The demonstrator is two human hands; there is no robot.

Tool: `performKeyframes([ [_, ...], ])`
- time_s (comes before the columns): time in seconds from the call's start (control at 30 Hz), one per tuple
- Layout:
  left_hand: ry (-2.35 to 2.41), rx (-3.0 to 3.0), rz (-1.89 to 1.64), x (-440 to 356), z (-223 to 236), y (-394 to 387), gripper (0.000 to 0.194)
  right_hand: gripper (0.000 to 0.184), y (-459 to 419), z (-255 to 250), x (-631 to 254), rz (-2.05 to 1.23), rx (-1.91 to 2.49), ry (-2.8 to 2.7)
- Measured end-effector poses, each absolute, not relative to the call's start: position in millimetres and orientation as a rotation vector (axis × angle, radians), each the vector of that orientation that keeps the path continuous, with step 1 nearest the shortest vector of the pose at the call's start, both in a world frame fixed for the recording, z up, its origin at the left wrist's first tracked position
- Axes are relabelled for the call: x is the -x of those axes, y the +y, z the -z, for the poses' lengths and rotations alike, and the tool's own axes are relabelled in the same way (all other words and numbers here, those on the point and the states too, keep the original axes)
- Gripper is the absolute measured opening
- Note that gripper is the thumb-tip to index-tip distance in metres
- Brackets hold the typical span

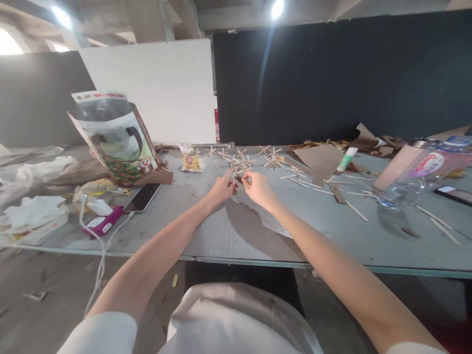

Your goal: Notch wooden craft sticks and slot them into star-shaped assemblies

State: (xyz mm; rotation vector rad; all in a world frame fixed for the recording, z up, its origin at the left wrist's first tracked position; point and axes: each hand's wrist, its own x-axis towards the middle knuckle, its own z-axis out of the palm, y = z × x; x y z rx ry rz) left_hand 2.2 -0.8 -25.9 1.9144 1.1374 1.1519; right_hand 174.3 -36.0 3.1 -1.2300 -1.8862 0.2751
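Over the middle of the table, my left hand [222,188] and my right hand [259,186] meet almost fingertip to fingertip. My right hand is closed in a pinch on a small dark flat piece [239,180], whose kind I cannot make out. The fingers of my left hand are pinched too, around something small and pale that they mostly hide. Just beyond them lie several star shapes [241,161] made of thin wooden sticks. Loose wooden sticks [298,182] are scattered to the right of my right hand.
On the left stand a printed box [121,142], a phone [143,197], a purple power bank [105,221] with a white cable and a tissue pack [35,216]. A snack packet [192,164] lies behind. Rightward are cardboard [320,158], a glue stick [346,159] and bottles [409,182].
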Motion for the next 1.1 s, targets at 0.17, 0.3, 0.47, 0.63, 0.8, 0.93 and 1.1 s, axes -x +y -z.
performKeyframes([
  [0.17, 1.113, -1.834, -1.257, -7, 29, 1, 0.055, 0.020, -37, 1, -172, -0.265, 1.204, -1.860],
  [0.3, 1.148, -1.903, -1.242, -3, 25, 1, 0.051, 0.021, -40, 5, -166, -0.255, 1.212, -1.840],
  [0.47, 1.187, -1.942, -1.192, 0, 21, -3, 0.051, 0.021, -40, 6, -166, -0.278, 1.224, -1.849],
  [0.63, 1.143, -1.896, -1.267, -3, 19, -1, 0.053, 0.024, -42, 11, -161, -0.259, 1.149, -1.780],
  [0.8, 1.063, -1.934, -1.335, -3, 14, 1, 0.052, 0.027, -44, 13, -158, -0.245, 1.131, -1.737],
  [0.93, 1.031, -1.987, -1.367, -2, 9, 1, 0.052, 0.030, -44, 13, -158, -0.244, 1.147, -1.729],
  [1.1, 1.053, -2.018, -1.325, -3, 8, 1, 0.061, 0.040, -43, 14, -157, -0.258, 1.259, -1.770],
])
